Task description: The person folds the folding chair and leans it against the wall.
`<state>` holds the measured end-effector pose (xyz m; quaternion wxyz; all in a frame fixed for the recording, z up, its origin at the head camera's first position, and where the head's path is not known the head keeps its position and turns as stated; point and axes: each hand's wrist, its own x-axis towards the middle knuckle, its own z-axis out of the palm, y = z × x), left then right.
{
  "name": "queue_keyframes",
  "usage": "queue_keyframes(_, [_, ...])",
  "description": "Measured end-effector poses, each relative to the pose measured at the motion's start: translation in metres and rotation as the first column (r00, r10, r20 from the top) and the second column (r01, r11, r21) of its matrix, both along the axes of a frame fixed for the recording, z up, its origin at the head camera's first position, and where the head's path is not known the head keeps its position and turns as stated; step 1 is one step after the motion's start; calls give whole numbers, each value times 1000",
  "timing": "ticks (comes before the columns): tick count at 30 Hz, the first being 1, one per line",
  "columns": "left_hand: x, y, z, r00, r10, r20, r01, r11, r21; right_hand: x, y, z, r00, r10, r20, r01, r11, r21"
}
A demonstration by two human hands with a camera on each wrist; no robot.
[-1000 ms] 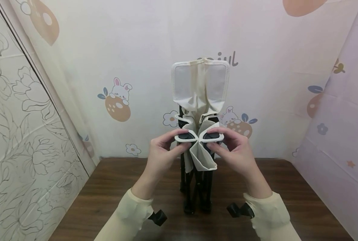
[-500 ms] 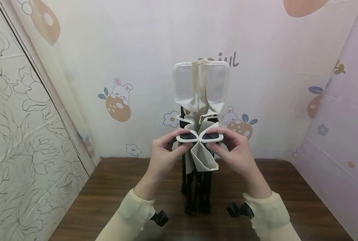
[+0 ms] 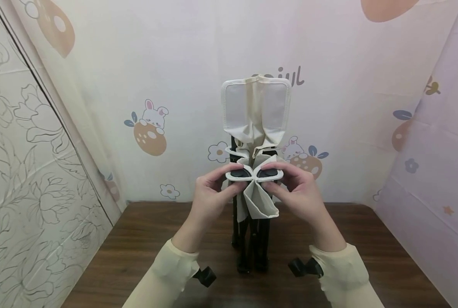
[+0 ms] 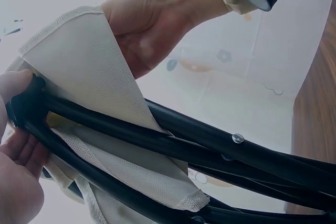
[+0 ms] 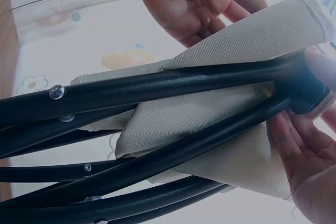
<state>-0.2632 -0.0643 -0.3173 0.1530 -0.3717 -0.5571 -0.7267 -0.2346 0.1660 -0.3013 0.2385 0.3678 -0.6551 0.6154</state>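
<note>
A folded camping chair with a cream fabric seat (image 3: 260, 205) and backrest (image 3: 236, 105) stands upright on its black tube legs (image 3: 242, 250). My left hand (image 3: 213, 192) grips the seat's left front corner, thumb below and fingers above the black end cap (image 3: 239, 173). Opposite it, my right hand (image 3: 302, 190) pinches the right front corner around the other black cap (image 3: 268, 173). The two corners meet in the middle. Cream cloth hangs in a fold below them. In the left wrist view, black tubes (image 4: 210, 156) with rivets cross beneath the cloth.
The chair's feet rest on a brown wooden table (image 3: 144, 252). A printed curtain (image 3: 182, 107) hangs close behind the chair, with further patterned sheets at both sides. Black wrist cameras (image 3: 205, 276) stick out from the cream sleeves (image 3: 342, 267).
The right corner of the seat and my right hand have shifted very slightly left, toward the other corner. Both hands keep their hold.
</note>
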Motion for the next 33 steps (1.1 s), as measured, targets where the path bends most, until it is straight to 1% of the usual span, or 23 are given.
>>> queue_keyframes(6, [-1,1,0,999,-30,17,30,1000,8,-2,1,1,1000,7,-3,-7,1000,7])
queue_keyframes(11, [-2,2,0,999,-37,26,37,999,4,-1,1,2,1000,7,5,-7,1000,4])
queue_keyframes(19, [-2,1,0,1000,-22,18,21,1000,7,2,0,1,999,-9,54,9,1000,3])
queue_keyframes(27, [-1,-3,0,1000,-12,26,13,999,-33,3,1,-1,997,-6,77,7,1000,-17])
queue_keyframes(33, [3,-6,-2,1000,20,1,-20,999,-47,5,2,-2,997,-16,82,18,1000,-22])
